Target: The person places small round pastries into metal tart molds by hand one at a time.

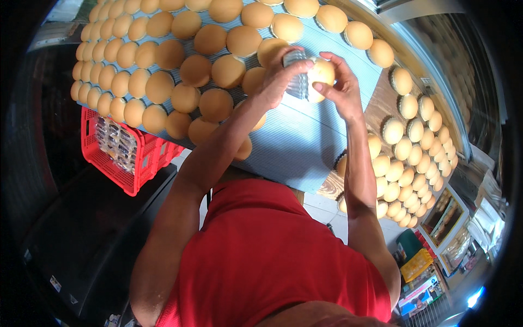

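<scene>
One domed bun (324, 71) beside fluted silvery cups (296, 79)

A red perforated crate (121, 177) stood at the left, with clear-wrapped packets (115, 144) inside it; at the lower right, a yellow basket (417, 265) sat just beside a dark green object (407, 243); a white-framed panel (444, 218) showed near them, with crumpled white plastic (486, 224) to its right; pale floor tiles (327, 210) lay below.

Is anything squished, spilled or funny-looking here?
Nothing stands out. The round cakes on the blue ribbed surface look whole, the right hand grips one without visible squashing, and I see no spill. Farther ones are too small to check.
</scene>
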### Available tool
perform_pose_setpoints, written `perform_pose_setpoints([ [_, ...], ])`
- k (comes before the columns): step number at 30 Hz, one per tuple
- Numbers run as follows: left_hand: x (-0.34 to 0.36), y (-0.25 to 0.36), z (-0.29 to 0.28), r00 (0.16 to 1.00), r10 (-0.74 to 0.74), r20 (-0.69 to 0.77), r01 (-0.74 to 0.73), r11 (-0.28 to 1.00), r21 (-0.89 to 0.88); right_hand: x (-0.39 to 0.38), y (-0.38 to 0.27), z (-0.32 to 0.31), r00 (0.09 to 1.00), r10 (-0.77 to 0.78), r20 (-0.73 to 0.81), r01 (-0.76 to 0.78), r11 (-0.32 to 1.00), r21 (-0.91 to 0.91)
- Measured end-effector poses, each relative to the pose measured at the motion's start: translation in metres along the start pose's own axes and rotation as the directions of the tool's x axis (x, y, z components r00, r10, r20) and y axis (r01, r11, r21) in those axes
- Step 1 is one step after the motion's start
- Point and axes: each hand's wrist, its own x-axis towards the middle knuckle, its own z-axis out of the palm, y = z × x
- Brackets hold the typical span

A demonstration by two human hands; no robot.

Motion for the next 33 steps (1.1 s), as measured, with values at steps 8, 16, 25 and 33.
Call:
perform_pose_setpoints([
  [8, 0.018, 0.04, -0.035, 0.989, 0.102, -0.11, -0.123, 0.971, -0.207, 0.077, 0.021, -0.009, 0.946, 0.075, -0.317, -0.112, 0.989, -0.101],
  [16, 0.005, 0.028, -0.064, 0.984, 0.075, 0.159, 0.002, 0.898, -0.44, 0.088, 0.018, -0.05, 0.846, -0.029, -0.532, -0.409, 0.606, -0.682],
  [25, -0.007, 0.008, -0.039, 0.901, 0.059, 0.431, 0.152, 0.885, -0.44, 0.024, 0.105, -0.344, 0.938, -0.218, -0.27, -0.254, 0.1, -0.962],
  [33, -0.019, -0.045, -0.018, 0.934, -0.111, 0.34, 0.185, 0.963, -0.194, 0.016, 0.084, -0.336, 0.866, -0.07, -0.495, -0.307, 0.709, -0.635],
])
